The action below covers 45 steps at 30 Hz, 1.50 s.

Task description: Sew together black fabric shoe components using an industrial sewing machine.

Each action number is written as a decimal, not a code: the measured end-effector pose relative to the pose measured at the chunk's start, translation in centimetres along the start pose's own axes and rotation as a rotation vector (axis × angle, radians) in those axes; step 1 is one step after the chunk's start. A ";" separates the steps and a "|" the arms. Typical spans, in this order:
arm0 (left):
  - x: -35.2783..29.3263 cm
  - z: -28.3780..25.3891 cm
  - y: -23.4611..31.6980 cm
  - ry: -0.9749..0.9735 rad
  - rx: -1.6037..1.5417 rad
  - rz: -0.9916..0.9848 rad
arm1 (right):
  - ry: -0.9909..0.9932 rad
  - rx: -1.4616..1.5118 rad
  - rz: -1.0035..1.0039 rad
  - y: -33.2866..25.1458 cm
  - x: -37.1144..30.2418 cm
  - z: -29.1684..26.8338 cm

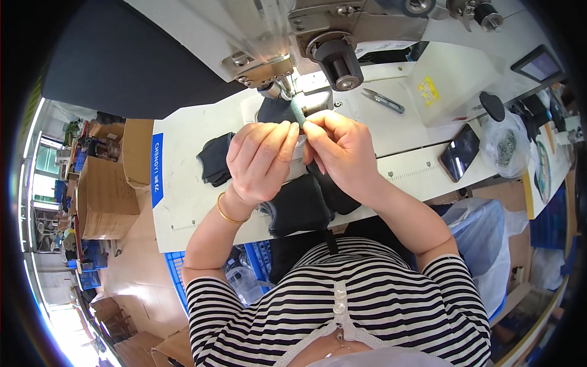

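Beneath the needle area of a sewing machine (267,72) lies a dark fabric piece (274,111) with a grey-green edge (298,111). My left hand (260,160) pinches the near end of that edge, its thumb and fingers pressed together. Right beside it, my right hand (343,151) pinches the same end; the two sets of fingertips nearly touch. Small folded dark fabric pieces lie around the hands: one (214,160) left of my left hand, a stack (298,205) nearer me, and another piece (337,194) below my right hand. My fingers partly hide the held edge.
Thread snips (383,101) lie right of the machine on the white table (189,211). A phone (460,153) and a plastic bag (506,144) are farther right. Under the near edge stands a blue crate (176,269). Cardboard boxes (107,199) occupy the floor at left.
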<state>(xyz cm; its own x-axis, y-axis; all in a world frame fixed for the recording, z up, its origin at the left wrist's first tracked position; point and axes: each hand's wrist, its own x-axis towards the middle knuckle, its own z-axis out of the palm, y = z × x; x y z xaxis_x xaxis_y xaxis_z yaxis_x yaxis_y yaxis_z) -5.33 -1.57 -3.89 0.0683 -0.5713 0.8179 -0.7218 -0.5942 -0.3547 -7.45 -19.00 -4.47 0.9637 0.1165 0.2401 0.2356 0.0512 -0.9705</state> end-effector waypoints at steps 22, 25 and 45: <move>-0.4 2.6 -3.5 0.086 0.036 0.071 | -0.032 0.042 0.042 0.7 -0.4 0.7; -0.6 3.0 -3.8 0.106 0.048 0.055 | -0.055 0.049 0.082 0.4 -0.6 0.7; -0.6 3.3 -3.2 0.130 0.046 -0.014 | -0.136 0.043 0.119 0.8 -1.4 1.1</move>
<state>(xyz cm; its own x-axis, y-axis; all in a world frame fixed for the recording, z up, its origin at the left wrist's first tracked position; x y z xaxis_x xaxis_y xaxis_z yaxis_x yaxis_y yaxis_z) -0.78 -1.18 -4.75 -0.0138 -0.4863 0.8737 -0.6890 -0.6286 -0.3608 -8.76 -18.00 -5.60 0.9578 0.2575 0.1276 0.1130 0.0708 -0.9911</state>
